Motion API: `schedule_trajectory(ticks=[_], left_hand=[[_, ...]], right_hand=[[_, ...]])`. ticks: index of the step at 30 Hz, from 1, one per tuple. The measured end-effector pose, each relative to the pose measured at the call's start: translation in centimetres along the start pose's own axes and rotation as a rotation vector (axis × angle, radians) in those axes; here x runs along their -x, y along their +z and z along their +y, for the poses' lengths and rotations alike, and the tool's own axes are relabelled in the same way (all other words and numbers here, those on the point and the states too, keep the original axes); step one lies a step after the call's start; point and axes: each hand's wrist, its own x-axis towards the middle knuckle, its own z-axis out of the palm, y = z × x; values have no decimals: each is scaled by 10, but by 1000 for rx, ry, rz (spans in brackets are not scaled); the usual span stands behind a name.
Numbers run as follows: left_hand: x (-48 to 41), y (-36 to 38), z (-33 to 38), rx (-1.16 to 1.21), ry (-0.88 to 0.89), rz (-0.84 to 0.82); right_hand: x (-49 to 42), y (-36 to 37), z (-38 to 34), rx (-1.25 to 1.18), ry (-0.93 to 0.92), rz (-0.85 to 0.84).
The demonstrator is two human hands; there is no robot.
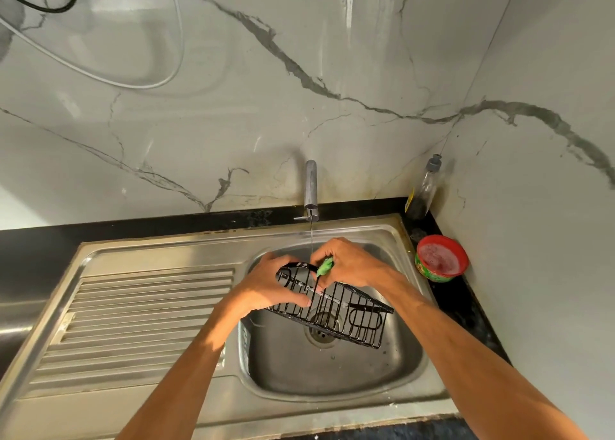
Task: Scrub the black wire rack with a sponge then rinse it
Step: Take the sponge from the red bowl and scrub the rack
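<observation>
The black wire rack (346,309) is held tilted over the steel sink basin (392,366). My left hand (266,286) grips its left end, fingers curled over the top rail and thumb under the wires. My right hand (349,263) holds a green sponge (325,266) squeezed against the rack's upper rail. A thin stream of water runs from the chrome tap (311,190) down to the sponge and rack.
A ribbed steel drainboard (139,316) lies left of the basin. A red-rimmed tub of pink dish soap (439,258) sits on the black counter at right, with a clear bottle (422,190) in the corner behind it. Marble wall tiles rise behind the sink.
</observation>
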Motion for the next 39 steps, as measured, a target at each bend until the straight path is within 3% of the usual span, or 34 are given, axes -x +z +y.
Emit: schedule_trajectory(ticks=[8, 11, 14, 17, 24, 29, 35, 39], left_hand=[[2, 16, -14, 227, -78, 157], [5, 22, -24, 292, -102, 221], [10, 30, -35, 382, -134, 295], [15, 38, -38, 497, -157, 368], [14, 53, -41, 595, -173, 448], [13, 58, -35, 588, -139, 465], [9, 64, -30, 657, -102, 518], [11, 65, -32, 660, -80, 518]], right_hand=[[-1, -1, 1, -27, 2, 52], [9, -4, 11, -290, 31, 260], [18, 11, 22, -577, 206, 517], [17, 39, 22, -689, 364, 479], [42, 69, 11, -219, 155, 572], [32, 61, 4, -20, 52, 881], [36, 86, -6, 335, -263, 765], [35, 69, 14, 247, -159, 834]])
